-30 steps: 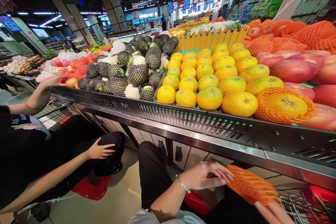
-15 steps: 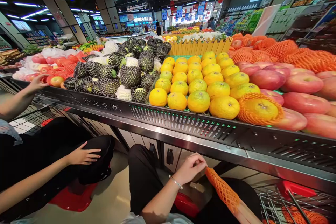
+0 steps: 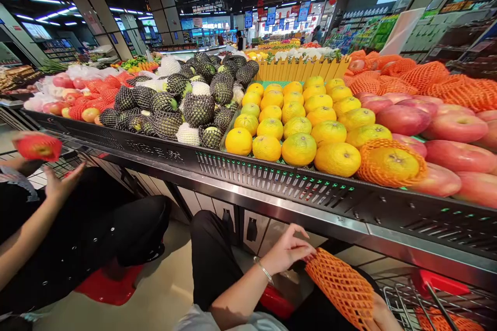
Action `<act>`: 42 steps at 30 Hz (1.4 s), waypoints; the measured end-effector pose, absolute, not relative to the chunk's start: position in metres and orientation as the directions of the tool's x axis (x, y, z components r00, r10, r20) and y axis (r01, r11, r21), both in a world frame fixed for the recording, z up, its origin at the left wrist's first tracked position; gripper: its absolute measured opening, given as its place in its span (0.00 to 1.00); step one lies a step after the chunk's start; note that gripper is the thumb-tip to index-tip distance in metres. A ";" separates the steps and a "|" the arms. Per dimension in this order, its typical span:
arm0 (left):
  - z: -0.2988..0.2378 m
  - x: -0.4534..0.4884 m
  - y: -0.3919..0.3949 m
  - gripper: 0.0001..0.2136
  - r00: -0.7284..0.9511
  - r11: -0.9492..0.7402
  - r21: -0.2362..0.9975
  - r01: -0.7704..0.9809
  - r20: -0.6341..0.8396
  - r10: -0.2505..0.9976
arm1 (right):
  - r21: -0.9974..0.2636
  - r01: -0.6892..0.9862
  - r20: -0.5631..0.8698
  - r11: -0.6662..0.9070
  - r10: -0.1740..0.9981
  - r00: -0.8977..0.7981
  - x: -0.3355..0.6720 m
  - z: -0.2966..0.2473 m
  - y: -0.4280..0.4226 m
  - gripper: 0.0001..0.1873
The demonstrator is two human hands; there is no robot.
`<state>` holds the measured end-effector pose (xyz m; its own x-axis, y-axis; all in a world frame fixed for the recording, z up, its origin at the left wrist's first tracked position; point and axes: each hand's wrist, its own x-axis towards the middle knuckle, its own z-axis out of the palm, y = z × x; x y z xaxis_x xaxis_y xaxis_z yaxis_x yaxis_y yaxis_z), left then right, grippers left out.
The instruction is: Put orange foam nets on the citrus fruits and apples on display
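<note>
Hands low, under the lip of the fruit counter, and a good deal is out of sight. Your right hand (image 3: 382, 315) is cut by the bottom edge and half covered by the orange foam net (image 3: 341, 289), so its fingers cannot be told: gripping or just propping, no way to call it. Your left hand (image 3: 289, 251), bracelet (image 3: 264, 270) at the wrist, is plain enough, with fingertips bunched against the thumb, pinching the net's upper end. The net stretches slantwise between your two hands, above your dark lap and below the steel counter rail (image 3: 310, 215). Whether anything sits inside it cannot be seen (it looks flat and slack). To its right a wire basket (image 3: 446, 302) is cropped at the corner, with more orange netting in it.

Up top, yellow citrus (image 3: 298, 149) lie in rows. One netted citrus (image 3: 390, 163) sits front right, just beside big red apples (image 3: 458, 155), and dark-netted fruit (image 3: 198, 108) is heaped on the left. At far left another person's hand (image 3: 62, 183) is open with fingers spread. A red-netted fruit (image 3: 39, 146) is held just above it by a hand that is blurred and mostly hidden.

Writing: raised characters run along the black counter front (image 3: 155, 151), too faint to read. Blue hanging signs (image 3: 272, 10) far back carry marks too small to make out.
</note>
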<state>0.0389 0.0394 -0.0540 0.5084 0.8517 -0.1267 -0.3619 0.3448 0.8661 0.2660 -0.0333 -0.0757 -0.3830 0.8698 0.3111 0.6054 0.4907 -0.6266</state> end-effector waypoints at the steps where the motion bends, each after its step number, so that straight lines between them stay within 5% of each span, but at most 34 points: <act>1: -0.053 0.040 0.040 0.31 0.496 0.355 0.857 -0.374 -0.139 0.857 | -0.603 0.624 0.317 0.496 0.868 -0.382 0.268 -0.074 -0.032 0.25; 8: -0.035 0.026 0.032 0.26 0.482 0.205 0.955 -0.216 -0.078 0.873 | -0.377 0.444 0.455 0.813 0.581 -0.675 0.245 -0.004 0.007 0.14; 15: -0.003 -0.007 0.021 0.22 0.181 -0.290 0.949 -0.119 0.308 0.934 | -0.626 0.426 0.270 0.653 0.694 -0.667 0.177 0.042 0.038 0.14; 23: -0.010 -0.027 0.028 0.26 -0.121 -0.344 0.937 -0.055 0.336 0.934 | -0.905 0.202 0.346 0.373 0.925 -0.156 0.156 -0.005 0.042 0.13; 29: -0.018 -0.037 0.023 0.30 0.048 -0.304 0.941 0.150 0.300 0.953 | -0.958 0.003 0.286 0.288 0.953 -0.094 0.154 -0.009 0.036 0.10; 34: -0.008 -0.033 0.029 0.19 0.278 -0.419 0.892 0.168 0.364 0.889 | -0.946 0.034 0.323 0.322 0.945 0.044 0.147 -0.023 0.039 0.11; 42: -0.043 -0.040 0.038 0.27 0.057 -0.294 0.935 0.196 0.288 0.956 | -0.803 0.159 0.528 0.575 0.809 -0.259 0.134 -0.005 0.027 0.07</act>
